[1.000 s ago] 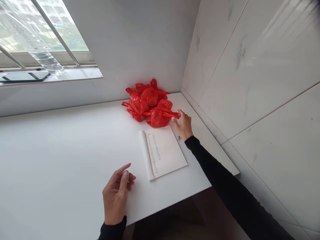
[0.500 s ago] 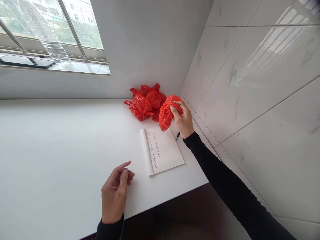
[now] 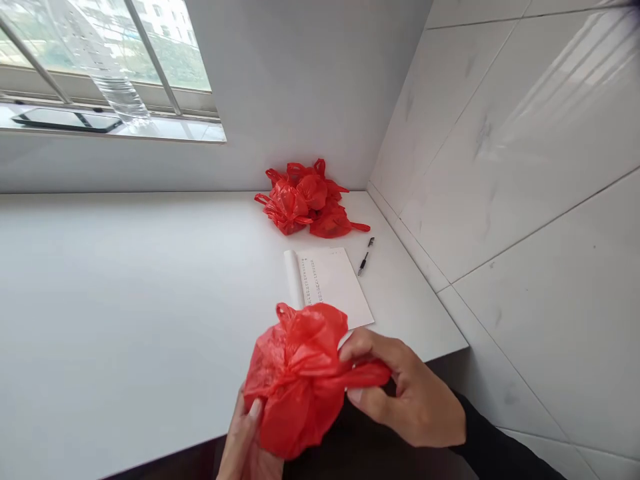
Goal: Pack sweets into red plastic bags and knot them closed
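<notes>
A person in dark sleeves holds a red plastic bag (image 3: 300, 407) in both bare hands, in front of the near edge of a white table (image 3: 125, 293). The bag is plump and rounded, gathered into creases at its middle. The left hand (image 3: 245, 437) cups its near-left side, thumb pressed on the plastic, the other fingers mostly hidden. The right hand (image 3: 420, 400) has thumb and forefinger closed on a twisted handle (image 3: 367, 375) at the bag's right side.

The bag's body lies to the left of the right hand's pinch, and its longest line runs roughly left to right — from the left palm to the stretched handle. Neither hand is nearer: both touch it, one at each side. A second, small loop (image 3: 284, 311) sticks up at the far side, away from the fingers.

The table's near edge slants from lower left up to a corner at right, passing behind the bag and the right hand. A tiled wall (image 3: 525, 220) limits room on the right; white tabletop stretches wide to the left. Just beyond the bag, and partly hidden by it, lies an open notebook (image 3: 345, 287) with columns of writing; a pen (image 3: 363, 263) rests just to its right. Farther back, a pile of red bags (image 3: 310, 200) sits near the far wall (image 3: 310, 80).
</notes>
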Tool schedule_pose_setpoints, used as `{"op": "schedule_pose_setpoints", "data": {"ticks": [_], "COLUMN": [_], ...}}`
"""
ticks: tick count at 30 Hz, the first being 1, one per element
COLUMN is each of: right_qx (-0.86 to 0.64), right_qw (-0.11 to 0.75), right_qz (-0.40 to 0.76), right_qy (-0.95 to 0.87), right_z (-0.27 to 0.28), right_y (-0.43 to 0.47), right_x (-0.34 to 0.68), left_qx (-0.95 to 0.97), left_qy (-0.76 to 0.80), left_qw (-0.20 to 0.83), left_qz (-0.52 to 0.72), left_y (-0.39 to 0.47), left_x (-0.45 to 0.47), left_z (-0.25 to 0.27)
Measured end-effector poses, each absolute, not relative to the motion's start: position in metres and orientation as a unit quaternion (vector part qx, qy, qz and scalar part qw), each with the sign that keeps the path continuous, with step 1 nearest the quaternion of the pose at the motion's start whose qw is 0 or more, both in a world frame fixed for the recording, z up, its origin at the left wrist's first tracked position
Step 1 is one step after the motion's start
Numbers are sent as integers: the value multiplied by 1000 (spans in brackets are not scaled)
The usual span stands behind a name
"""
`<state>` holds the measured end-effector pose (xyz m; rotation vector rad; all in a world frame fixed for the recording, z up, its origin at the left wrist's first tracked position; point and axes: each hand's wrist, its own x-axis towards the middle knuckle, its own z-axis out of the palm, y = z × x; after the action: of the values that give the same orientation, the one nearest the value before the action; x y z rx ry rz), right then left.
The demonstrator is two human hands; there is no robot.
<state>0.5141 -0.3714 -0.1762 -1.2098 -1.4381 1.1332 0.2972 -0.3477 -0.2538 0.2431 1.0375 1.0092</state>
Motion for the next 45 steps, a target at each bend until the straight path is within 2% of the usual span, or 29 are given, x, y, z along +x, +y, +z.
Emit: {"op": "schedule_pose_setpoints", "data": {"ticks": [4, 7, 11, 13, 16, 18, 22, 25, 28, 30, 35, 38, 42, 45], "right_qx": [-518, -563, -596, -603, -617, -647, -642, -566, -556, -577, -664, -622, -571, -611], "right_qw": [434, 438, 429, 392, 304, 277, 341, 332, 295, 300, 307, 328, 340, 377], "right_qz": [499, 464, 431, 433, 431, 378, 221, 196, 213, 236, 254, 249, 283, 313], "right_qy": [-542, -525, -525, -543, -584, -601, -650, -728, -747, -722, -633, -666, -691, -622], "right_z": [-187, -196, -201, -201, -202, -205, -213, -223, -229, -229, -220, -220, -223, -219], "right_y": [-361, -353, -348, -348, -349, -348, -337, -326, -322, -326, -342, -344, -340, -343], "right_x": [521, 518, 516, 516, 514, 510, 496, 487, 488, 496, 520, 513, 494, 497], "left_qx": [213, 245, 278, 316, 418, 491, 687, 772, 768, 738, 581, 660, 783, 708], "left_qy": [457, 440, 449, 480, 548, 578, 537, 484, 467, 482, 623, 556, 447, 515], "left_qw": [692, 677, 668, 643, 501, 386, 261, 191, 178, 199, 253, 257, 159, 182], "left_qz": [517, 537, 524, 506, 523, 526, 413, 366, 401, 428, 459, 434, 403, 448], "left_y": [-330, -324, -321, -315, -306, -305, -309, -308, -304, -302, -308, -311, -308, -306], "left_x": [298, 297, 288, 279, 266, 264, 276, 287, 282, 271, 249, 254, 261, 252], "left_z": [-251, -251, -256, -258, -256, -252, -253, -263, -268, -265, -250, -246, -247, -245]}}
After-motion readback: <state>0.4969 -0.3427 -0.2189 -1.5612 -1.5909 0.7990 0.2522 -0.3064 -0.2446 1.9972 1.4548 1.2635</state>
